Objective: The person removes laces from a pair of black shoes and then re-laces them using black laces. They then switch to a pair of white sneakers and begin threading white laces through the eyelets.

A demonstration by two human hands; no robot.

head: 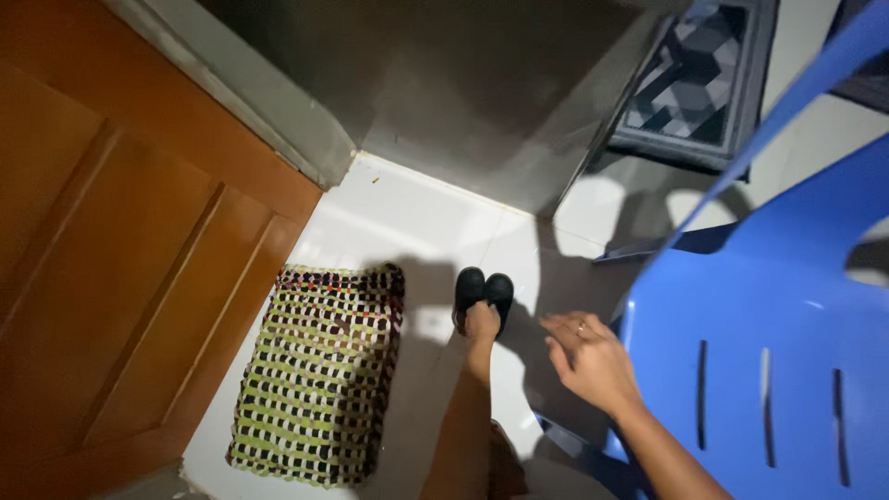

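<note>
Head view: left grip (482,321) clenched on black slippers (483,289), right grip (590,356) released beside blue chair (741,333).

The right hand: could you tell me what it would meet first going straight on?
The right hand, fingers pointing up-left, would probably meet the black slippers first, though depth is unclear.

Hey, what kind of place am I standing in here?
Probably a home entryway. A panelled orange-brown wooden door stands beside a woven green, black and white doormat on white floor tiles. Your left hand holds a pair of black shoes, and a blue plastic chair sits nearby.
</note>
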